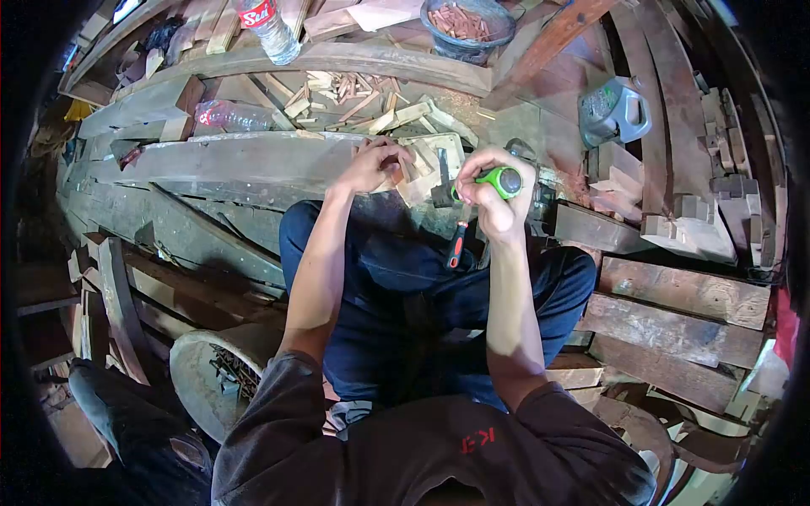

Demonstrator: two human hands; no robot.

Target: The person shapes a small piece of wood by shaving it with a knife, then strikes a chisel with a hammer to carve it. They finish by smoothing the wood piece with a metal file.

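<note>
My left hand [377,166] is closed around the edge of a small pale wooden block [415,179], its fingers curled at the block's left side. To the right, my right hand [499,192] grips a tool by its green-and-black handle [504,181], the rounded butt facing up at me; its working end is hidden. Between the hands lies a dark metal tool [442,181], perhaps a hammer head. Below it a red-and-black handle [456,246] points toward my lap. A pale tray-like piece [454,148] sits just behind the block.
A long wooden beam [245,162] crosses in front of me. Wood offcuts [346,94], plastic bottles [232,115], a bucket of chips [462,25] and a grey jug [614,112] lie beyond. A basin of metal pieces [211,371] is at lower left, beside another person's leg [126,422].
</note>
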